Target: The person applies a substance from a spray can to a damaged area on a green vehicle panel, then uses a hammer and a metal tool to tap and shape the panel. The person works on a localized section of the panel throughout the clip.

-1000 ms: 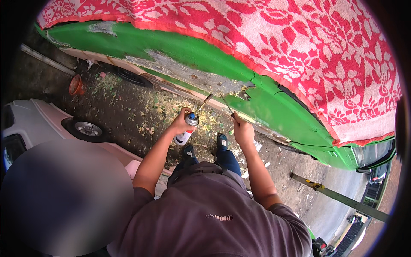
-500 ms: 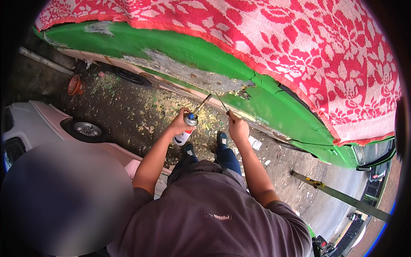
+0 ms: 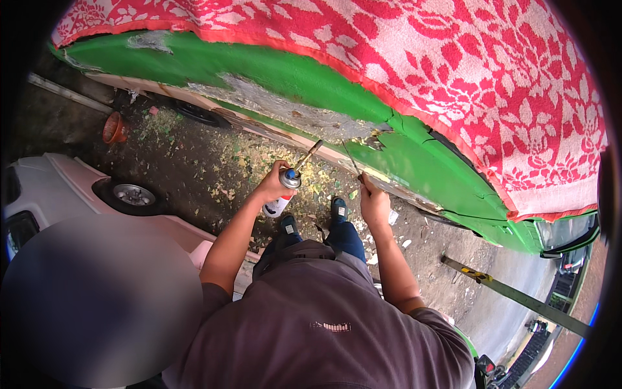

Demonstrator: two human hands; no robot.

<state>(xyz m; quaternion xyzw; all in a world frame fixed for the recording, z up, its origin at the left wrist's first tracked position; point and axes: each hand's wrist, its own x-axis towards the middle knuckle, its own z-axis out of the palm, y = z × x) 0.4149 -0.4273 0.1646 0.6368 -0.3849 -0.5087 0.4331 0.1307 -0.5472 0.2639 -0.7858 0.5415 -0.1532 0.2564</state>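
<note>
My left hand (image 3: pixel 273 186) is wrapped round a blowtorch (image 3: pixel 291 177), a gas canister with a blue-and-metal head. Its nozzle points up and right at the lower edge of a green car body (image 3: pixel 408 165). No flame can be made out. In my right hand (image 3: pixel 376 206) is a scraper (image 3: pixel 352 160), dark-handled and slim, seen nearly edge-on. The scraper's tip is at or close to the green panel, below the right end of a stripped grey patch (image 3: pixel 285 107); whether it touches is unclear. Loose paint flakes lie below on the ground.
A red-and-pink floral cloth (image 3: pixel 453 78) drapes over the car's top. Behind at left stands a pale car (image 3: pixel 71 181), near an orange pot (image 3: pixel 115 128). To the right a metal bar (image 3: pixel 512 295) slants across the ground. A blurred round shape (image 3: pixel 100 301) covers the lower left.
My right hand has moved to the right and slightly back toward me, taking the scraper along and tilting it more. My left hand and the blowtorch have barely shifted.
</note>
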